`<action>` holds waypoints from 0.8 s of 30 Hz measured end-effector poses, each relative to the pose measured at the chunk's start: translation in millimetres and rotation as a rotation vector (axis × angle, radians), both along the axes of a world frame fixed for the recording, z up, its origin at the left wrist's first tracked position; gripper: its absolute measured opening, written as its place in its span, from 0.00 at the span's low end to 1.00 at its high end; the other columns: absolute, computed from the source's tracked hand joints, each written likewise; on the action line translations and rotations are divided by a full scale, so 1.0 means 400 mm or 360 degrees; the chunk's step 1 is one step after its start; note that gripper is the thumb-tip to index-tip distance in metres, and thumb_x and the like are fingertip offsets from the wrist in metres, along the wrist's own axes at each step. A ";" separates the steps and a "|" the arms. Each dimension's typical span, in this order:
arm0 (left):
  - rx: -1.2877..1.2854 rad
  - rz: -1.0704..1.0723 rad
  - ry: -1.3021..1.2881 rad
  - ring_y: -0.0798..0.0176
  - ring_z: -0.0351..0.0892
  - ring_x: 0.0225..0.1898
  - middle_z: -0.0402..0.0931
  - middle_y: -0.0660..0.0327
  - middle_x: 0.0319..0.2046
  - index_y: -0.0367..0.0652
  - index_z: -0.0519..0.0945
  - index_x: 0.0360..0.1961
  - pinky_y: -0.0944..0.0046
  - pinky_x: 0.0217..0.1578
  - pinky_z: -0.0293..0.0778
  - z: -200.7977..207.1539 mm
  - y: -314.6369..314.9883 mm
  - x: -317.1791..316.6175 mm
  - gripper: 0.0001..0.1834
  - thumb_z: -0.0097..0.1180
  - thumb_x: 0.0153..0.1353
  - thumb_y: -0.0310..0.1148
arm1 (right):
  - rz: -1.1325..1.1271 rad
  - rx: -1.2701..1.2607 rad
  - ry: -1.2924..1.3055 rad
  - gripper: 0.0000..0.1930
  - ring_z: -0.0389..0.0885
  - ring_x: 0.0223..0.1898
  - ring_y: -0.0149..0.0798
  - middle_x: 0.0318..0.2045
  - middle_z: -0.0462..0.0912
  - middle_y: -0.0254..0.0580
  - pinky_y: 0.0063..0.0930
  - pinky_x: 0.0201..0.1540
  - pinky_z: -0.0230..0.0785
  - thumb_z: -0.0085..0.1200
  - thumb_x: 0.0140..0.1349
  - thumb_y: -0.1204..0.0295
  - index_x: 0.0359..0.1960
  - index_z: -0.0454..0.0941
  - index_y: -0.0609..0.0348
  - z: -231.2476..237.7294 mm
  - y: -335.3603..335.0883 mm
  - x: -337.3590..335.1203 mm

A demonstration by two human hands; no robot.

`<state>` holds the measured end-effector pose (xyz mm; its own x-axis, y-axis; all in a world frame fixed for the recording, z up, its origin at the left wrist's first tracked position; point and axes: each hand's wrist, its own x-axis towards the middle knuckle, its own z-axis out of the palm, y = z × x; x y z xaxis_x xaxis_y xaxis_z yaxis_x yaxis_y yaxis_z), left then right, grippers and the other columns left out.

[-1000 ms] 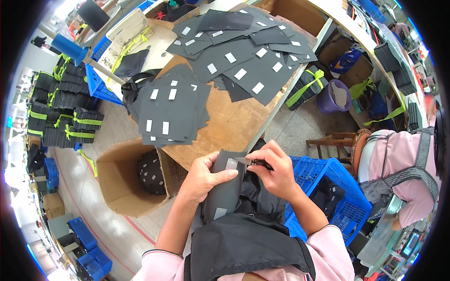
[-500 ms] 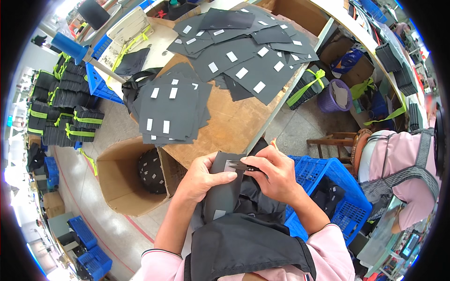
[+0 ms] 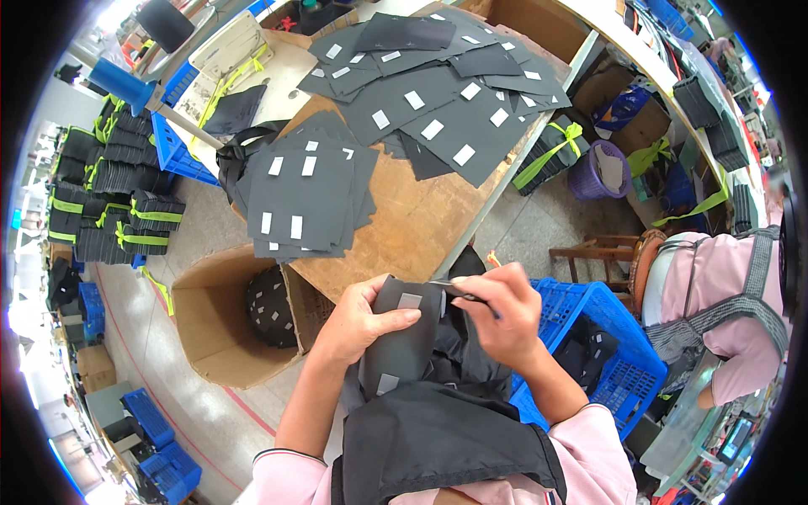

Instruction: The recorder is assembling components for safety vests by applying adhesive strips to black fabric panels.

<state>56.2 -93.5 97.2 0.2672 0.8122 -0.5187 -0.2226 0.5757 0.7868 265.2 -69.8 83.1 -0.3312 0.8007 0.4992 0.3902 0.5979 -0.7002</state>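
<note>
My left hand (image 3: 357, 326) grips a black sheet piece (image 3: 401, 343) above my lap, thumb on top and the other fingers mostly hidden beneath. The piece bends downward and carries a light patch (image 3: 410, 300) near its far end and another patch (image 3: 387, 385) near my apron. In my right hand (image 3: 510, 313) is a small pair of thread snips (image 3: 459, 291), pinched between thumb and fingers. The tips of the snips lie by the right far corner of the piece; whether they touch it I cannot tell.
A wooden table (image 3: 412, 231) ahead bears a stack of black pieces (image 3: 307, 198) and a wider spread of similar ones (image 3: 412, 93). Left of my knees stands an open cardboard box (image 3: 210, 337); a blue crate (image 3: 627, 337) is at my right. A person (image 3: 715, 295) sits far right.
My right hand and the snips have shifted right, off the far patch to the edge of the piece. The far patch now shows fully. My left hand keeps its hold.
</note>
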 end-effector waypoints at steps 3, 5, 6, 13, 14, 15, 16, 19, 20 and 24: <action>0.0021 -0.0076 0.0084 0.74 0.71 0.32 0.74 0.67 0.31 0.38 0.75 0.38 0.72 0.37 0.69 -0.001 0.004 0.004 0.15 0.63 0.51 0.30 | 0.0101 -0.0816 0.0193 0.19 0.68 0.26 0.31 0.28 0.70 0.37 0.23 0.28 0.64 0.63 0.44 0.78 0.42 0.77 0.59 -0.002 0.034 0.009; 0.0064 -0.0125 0.0087 0.74 0.69 0.31 0.71 0.69 0.29 0.40 0.74 0.37 0.73 0.35 0.67 -0.001 0.007 0.018 0.12 0.61 0.52 0.30 | 0.0612 -0.1021 0.0079 0.15 0.69 0.28 0.34 0.27 0.68 0.39 0.27 0.33 0.64 0.60 0.50 0.72 0.40 0.76 0.61 -0.070 0.098 0.026; 0.0174 0.0044 0.0149 0.74 0.68 0.32 0.70 0.69 0.30 0.40 0.74 0.39 0.74 0.36 0.67 -0.027 0.003 0.025 0.13 0.60 0.54 0.32 | 0.0702 -0.0989 0.0020 0.12 0.68 0.27 0.33 0.25 0.67 0.38 0.28 0.32 0.62 0.59 0.51 0.70 0.34 0.75 0.63 -0.073 0.103 0.018; 0.0040 0.0237 -0.0096 0.71 0.72 0.38 0.75 0.64 0.36 0.37 0.74 0.43 0.69 0.43 0.69 -0.065 -0.009 0.039 0.16 0.60 0.57 0.34 | 0.0191 -0.1181 0.0292 0.08 0.71 0.28 0.35 0.25 0.69 0.38 0.26 0.31 0.63 0.59 0.51 0.74 0.30 0.73 0.63 -0.056 0.050 -0.012; 0.0063 0.0209 -0.0065 0.70 0.74 0.37 0.76 0.63 0.35 0.36 0.74 0.42 0.68 0.42 0.70 -0.068 -0.009 0.036 0.16 0.62 0.55 0.32 | 0.0191 -0.1182 0.0295 0.08 0.71 0.28 0.35 0.25 0.69 0.38 0.26 0.31 0.63 0.59 0.51 0.74 0.30 0.73 0.63 -0.054 0.033 -0.017; -0.0017 0.0347 -0.0066 0.69 0.76 0.36 0.78 0.61 0.35 0.35 0.75 0.40 0.67 0.41 0.72 -0.064 -0.003 0.040 0.16 0.64 0.53 0.29 | -0.0036 -0.0955 0.0336 0.09 0.71 0.27 0.36 0.26 0.69 0.39 0.26 0.30 0.64 0.60 0.51 0.75 0.32 0.74 0.61 -0.046 0.013 -0.021; -0.0017 0.0361 -0.0059 0.69 0.76 0.36 0.78 0.61 0.35 0.35 0.75 0.40 0.67 0.41 0.72 -0.066 -0.003 0.037 0.16 0.64 0.53 0.29 | -0.0252 -0.0725 0.0381 0.11 0.71 0.26 0.37 0.28 0.70 0.39 0.26 0.30 0.65 0.60 0.50 0.75 0.35 0.74 0.60 -0.039 -0.006 -0.025; -0.0030 0.0423 -0.0028 0.69 0.76 0.36 0.77 0.62 0.34 0.37 0.74 0.39 0.67 0.40 0.72 -0.063 -0.007 0.038 0.14 0.63 0.53 0.28 | -0.0201 -0.0556 0.0069 0.16 0.72 0.25 0.38 0.30 0.72 0.40 0.26 0.27 0.66 0.62 0.47 0.78 0.39 0.74 0.57 -0.042 -0.043 0.001; 0.0017 0.0472 0.0004 0.70 0.75 0.35 0.76 0.63 0.33 0.38 0.73 0.38 0.67 0.40 0.72 -0.055 -0.007 0.047 0.14 0.63 0.52 0.28 | -0.0162 -0.0436 -0.0049 0.17 0.72 0.26 0.36 0.30 0.72 0.40 0.25 0.27 0.66 0.62 0.45 0.79 0.39 0.75 0.58 -0.047 -0.048 0.003; 0.0142 0.0495 0.0064 0.73 0.72 0.32 0.73 0.67 0.29 0.41 0.71 0.35 0.70 0.37 0.69 -0.060 -0.004 0.053 0.13 0.63 0.51 0.26 | -0.0090 -0.0202 -0.0201 0.16 0.74 0.24 0.40 0.29 0.74 0.42 0.27 0.24 0.68 0.63 0.43 0.79 0.37 0.76 0.58 -0.054 -0.026 -0.004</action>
<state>77.5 -95.2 73.2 -0.0205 0.8943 -0.4469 -0.3446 0.4133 0.8429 263.6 -80.4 61.4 -0.3378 0.8737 0.3501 0.5103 0.4825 -0.7119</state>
